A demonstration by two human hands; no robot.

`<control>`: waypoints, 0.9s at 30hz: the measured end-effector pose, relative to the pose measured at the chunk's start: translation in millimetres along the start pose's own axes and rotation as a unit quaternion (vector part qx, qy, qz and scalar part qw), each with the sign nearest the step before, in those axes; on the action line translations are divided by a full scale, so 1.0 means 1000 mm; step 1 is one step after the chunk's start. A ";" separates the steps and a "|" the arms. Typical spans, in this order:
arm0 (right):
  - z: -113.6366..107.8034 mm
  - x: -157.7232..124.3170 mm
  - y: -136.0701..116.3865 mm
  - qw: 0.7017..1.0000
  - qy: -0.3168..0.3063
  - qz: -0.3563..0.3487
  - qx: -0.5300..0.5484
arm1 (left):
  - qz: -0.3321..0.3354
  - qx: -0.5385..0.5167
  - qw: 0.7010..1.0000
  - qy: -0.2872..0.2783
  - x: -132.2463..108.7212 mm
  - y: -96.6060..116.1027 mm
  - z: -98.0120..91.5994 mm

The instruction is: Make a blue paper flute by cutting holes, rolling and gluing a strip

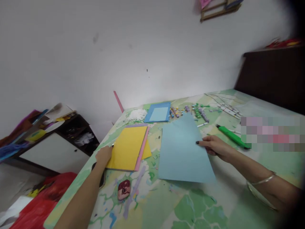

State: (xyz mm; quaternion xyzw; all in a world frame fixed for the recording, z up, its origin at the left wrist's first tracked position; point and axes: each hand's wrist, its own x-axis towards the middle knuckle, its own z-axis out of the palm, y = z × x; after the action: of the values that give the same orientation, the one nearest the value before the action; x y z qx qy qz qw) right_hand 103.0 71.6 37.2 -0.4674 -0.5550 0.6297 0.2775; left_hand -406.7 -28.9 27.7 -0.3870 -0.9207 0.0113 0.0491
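Observation:
A light blue sheet (184, 152) is held at its right edge by my right hand (215, 147), thumb and fingers pinched on it; its lower right part is lifted off the table. My left hand (104, 156) rests at the left edge of a stack of yellow paper (130, 148), its fingers partly hidden, so its grip is unclear. Pink paper (143, 152) sticks out on the stack's right side. A dark phone-like object (102, 179) lies partly under my left wrist. Below the stack sits a small red and pink case (124, 190).
On the patterned table (152, 213) are blue sheets (158, 113), white shreds (137, 115), decorated rolls (203, 115), a green cutter-like tool (233, 136) and paper scraps. A cabinet (54, 154) and red bag (47, 200) stand left; dark furniture (274, 76) stands right.

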 end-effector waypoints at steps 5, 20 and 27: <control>-0.021 -0.013 0.003 0.999 0.036 0.002 -0.001 | 0.181 -0.053 0.974 0.125 -0.050 0.065 -0.018; 0.003 -0.041 0.017 0.978 0.134 -0.065 0.146 | 0.568 -0.427 0.704 0.007 -0.276 0.252 -0.069; 0.022 -0.062 0.012 0.984 0.142 -0.096 0.055 | 0.443 -0.500 0.732 -0.134 -0.277 0.263 -0.078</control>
State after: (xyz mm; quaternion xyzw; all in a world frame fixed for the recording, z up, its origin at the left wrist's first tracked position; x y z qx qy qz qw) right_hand 111.2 5.0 41.7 -0.4807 -0.5167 0.5567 0.4382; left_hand -18.8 -43.7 66.7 -0.7139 -0.5147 -0.3787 -0.2865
